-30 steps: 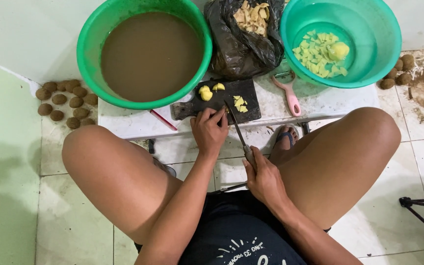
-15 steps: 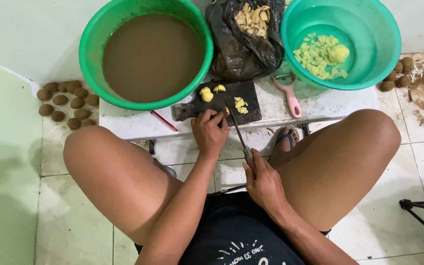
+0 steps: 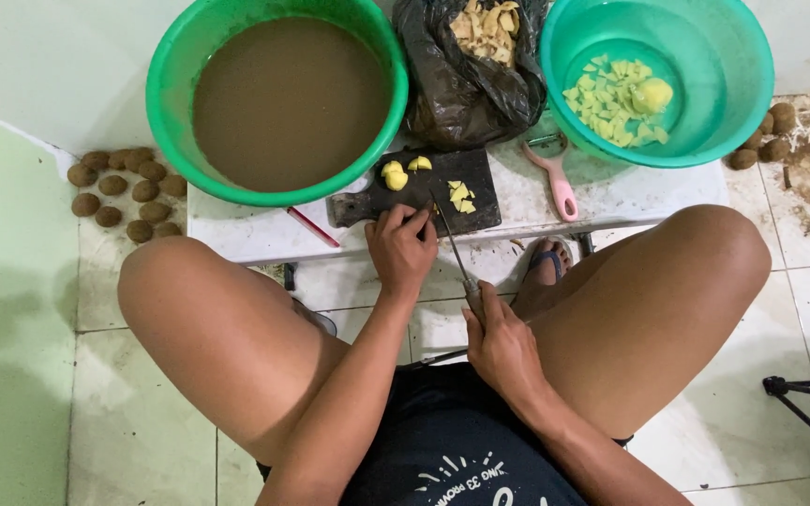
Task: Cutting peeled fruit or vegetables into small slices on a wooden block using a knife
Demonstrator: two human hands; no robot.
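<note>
A dark cutting board [image 3: 480,183] lies on a low white table [image 3: 611,197] and carries two peeled yellow potato pieces [image 3: 394,174] and a few small cut chunks [image 3: 461,195]. My left hand [image 3: 403,245] rests at the board's near edge, fingers curled on something I cannot make out. My right hand [image 3: 502,342] grips the handle of a knife [image 3: 453,245] whose blade points up to the board beside the left fingers.
A big green basin of brown water [image 3: 278,94] stands at the back left, a black bag of peels [image 3: 480,56] in the middle, a teal basin of yellow slices [image 3: 653,80] at the right. A pink peeler [image 3: 560,183] lies on the table. Unpeeled brown potatoes [image 3: 128,187] sit on the floor.
Both hands stay at the board with only slight shifts; the knife stays at about the same angle. Nothing else has moved.
</note>
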